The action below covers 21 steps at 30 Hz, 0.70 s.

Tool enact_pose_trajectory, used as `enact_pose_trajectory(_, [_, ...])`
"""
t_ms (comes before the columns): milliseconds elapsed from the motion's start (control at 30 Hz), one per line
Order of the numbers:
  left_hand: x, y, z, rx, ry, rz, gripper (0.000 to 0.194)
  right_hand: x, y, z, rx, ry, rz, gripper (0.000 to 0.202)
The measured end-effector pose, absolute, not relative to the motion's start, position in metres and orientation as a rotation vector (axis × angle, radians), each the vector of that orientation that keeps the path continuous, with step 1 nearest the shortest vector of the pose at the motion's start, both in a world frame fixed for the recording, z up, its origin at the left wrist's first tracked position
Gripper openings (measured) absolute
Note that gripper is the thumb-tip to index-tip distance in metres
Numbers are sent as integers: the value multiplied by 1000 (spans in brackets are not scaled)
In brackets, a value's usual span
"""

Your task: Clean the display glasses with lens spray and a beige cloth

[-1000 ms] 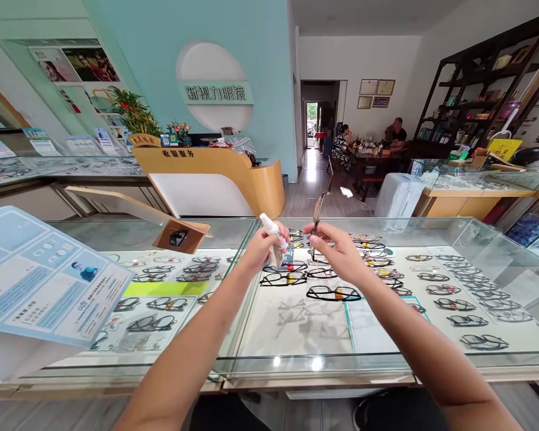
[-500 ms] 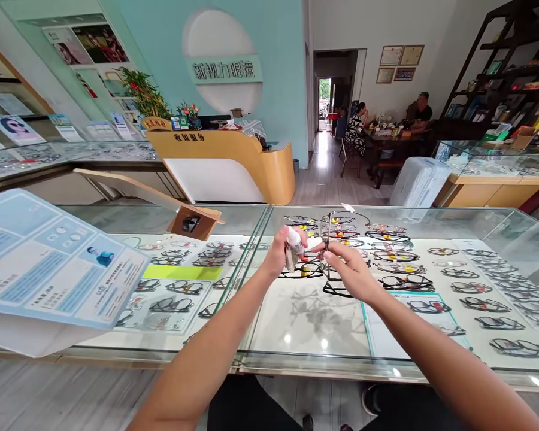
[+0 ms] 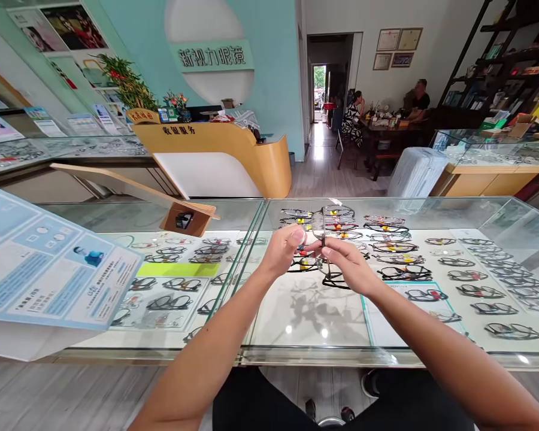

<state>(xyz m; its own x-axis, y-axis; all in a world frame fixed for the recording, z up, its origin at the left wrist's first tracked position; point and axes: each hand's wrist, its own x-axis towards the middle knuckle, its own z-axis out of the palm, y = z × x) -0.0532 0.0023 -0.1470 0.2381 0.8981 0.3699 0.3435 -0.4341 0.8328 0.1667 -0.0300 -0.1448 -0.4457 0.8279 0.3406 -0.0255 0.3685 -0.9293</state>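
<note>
Above the glass counter, my left hand (image 3: 281, 250) is closed around a small white spray bottle, which is now almost wholly hidden by the fingers and thumb. Close on its right, my right hand (image 3: 348, 263) pinches a pair of eyeglasses (image 3: 318, 226) at the middle of the frame. The glasses are turned on end, one lens above the fingers and the other below, partly covered by the hand. Both hands nearly touch at the fingertips. Below them, rows of eyeglass frames (image 3: 393, 246) lie inside the display case.
A glass-topped showcase (image 3: 273, 353) spans the front. At left stand a blue-and-white printed board (image 3: 36, 263) and a wooden holder (image 3: 186, 222). A wooden reception counter (image 3: 272, 167) is beyond. Two people sit at a table in the back right, near a wrapped white box (image 3: 415, 172).
My left hand has turned, so the bottle that showed above its fingers is now mostly hidden. The glasses have shifted and tilted slightly in my right hand. The view has dipped a little.
</note>
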Motion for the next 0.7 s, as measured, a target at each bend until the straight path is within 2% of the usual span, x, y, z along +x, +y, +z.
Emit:
enact_pose_trajectory(333, [-44, -7, -150, 2177, 1109, 963, 63, 171, -19, -140, -790, -1533, 1192, 45])
enact_pose_trajectory(533, [-61, 9, -148, 2018, 1169, 1120, 63, 173, -19, -135, -756, -1449, 1282, 40])
enact_pose_trajectory(700, [-109, 49, -154, 1768, 1553, 1341, 33, 179, -14, -138, -787, -1409, 1259, 39])
